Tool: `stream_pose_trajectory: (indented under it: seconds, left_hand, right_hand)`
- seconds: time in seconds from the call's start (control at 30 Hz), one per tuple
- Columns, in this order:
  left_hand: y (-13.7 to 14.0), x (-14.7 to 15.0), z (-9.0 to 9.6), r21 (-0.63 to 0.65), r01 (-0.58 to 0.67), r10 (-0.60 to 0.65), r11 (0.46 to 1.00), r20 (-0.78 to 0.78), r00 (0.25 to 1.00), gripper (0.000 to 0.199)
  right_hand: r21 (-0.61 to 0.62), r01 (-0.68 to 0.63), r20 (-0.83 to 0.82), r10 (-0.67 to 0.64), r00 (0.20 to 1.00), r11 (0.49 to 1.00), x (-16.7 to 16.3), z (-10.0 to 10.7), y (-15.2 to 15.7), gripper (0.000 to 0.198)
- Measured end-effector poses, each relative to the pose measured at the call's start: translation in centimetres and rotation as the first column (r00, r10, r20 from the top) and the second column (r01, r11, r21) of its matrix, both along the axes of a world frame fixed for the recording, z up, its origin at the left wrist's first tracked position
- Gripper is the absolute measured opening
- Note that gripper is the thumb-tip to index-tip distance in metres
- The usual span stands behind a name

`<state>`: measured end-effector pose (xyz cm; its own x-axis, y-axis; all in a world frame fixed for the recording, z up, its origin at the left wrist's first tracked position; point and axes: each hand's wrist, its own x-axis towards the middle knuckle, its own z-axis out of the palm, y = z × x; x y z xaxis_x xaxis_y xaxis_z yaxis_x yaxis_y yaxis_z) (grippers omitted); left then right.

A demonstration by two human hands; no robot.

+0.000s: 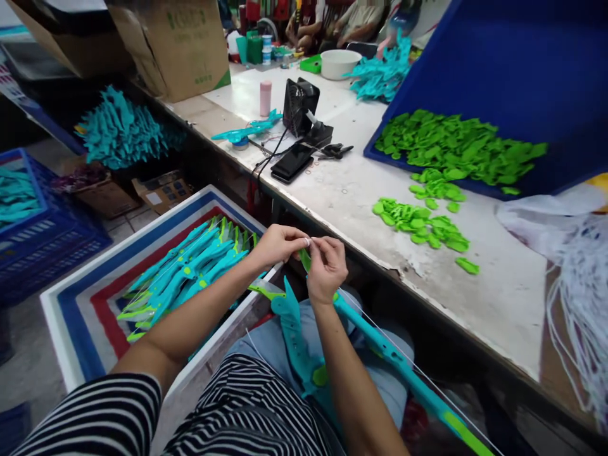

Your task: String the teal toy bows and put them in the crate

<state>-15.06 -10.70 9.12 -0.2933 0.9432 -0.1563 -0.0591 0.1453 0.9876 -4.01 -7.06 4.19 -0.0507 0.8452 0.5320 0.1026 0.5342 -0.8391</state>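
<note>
A teal and green toy bow (375,335) rests across my lap, with a white string (418,367) running along its long limb. My left hand (280,246) is closed in a pinch on a bit of white string at the bow's green tip. Right against it, my right hand (327,269) has its fingers pressed together at the same tip. My fingers partly cover that tip, so how the string sits on it is hidden. To the left, a striped-lined tray (102,297) holds several similar teal and green bows (190,269).
Loose green plastic pieces (422,221) lie on the white table (498,310), below a tilted blue bin (517,82) of more. A phone (292,163), a small fan (300,104) and a bundle of white strings (582,297) are there too. People (356,22) sit at the far end.
</note>
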Motion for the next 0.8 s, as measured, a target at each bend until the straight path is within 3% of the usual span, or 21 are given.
stream_pose_trajectory:
  seconds: [0.13,0.23,0.33,0.47,0.53,0.63,0.8]
  left_hand:
    - [0.3,0.1,-0.1,0.006,-0.011,0.011,1.0,0.028,1.0,0.008]
    - [0.6,0.9,-0.3,0.015,-0.146,0.144,0.989,0.066,0.987,0.007]
    - [1.0,1.8,-0.5,0.001,-0.273,0.271,0.962,0.11,0.956,0.01]
    - [1.7,2.2,-1.1,-0.024,-0.246,0.247,0.969,0.147,0.958,0.012]
    - [1.8,1.9,-1.4,-0.001,-0.178,0.178,0.984,0.089,0.98,0.014]
    - [1.9,1.3,-1.8,0.054,-0.086,0.092,0.995,-0.126,0.988,0.017]
    - [1.4,1.1,-1.8,0.115,0.001,0.051,0.993,-0.446,0.894,0.022]
  right_hand:
    - [0.052,-0.06,0.062,0.057,0.996,0.997,-0.1,-0.4,0.1,0.022]
    - [0.036,-0.134,0.087,0.131,0.988,0.99,0.1,-0.7,0.2,0.026]
    - [0.089,-0.127,0.077,0.12,0.99,0.988,0.4,-0.6,0.6,0.022]
    - [0.19,-0.091,0.135,0.066,0.989,0.978,1.0,-0.3,1.8,0.013]
    - [0.201,-0.105,0.189,0.067,0.98,0.974,1.2,-0.4,2.4,0.015]
    - [0.229,-0.117,0.252,0.058,0.966,0.966,1.3,-0.7,3.0,0.015]
    - [0.28,-0.069,0.285,-0.014,0.958,0.958,1.3,-0.9,2.5,0.017]
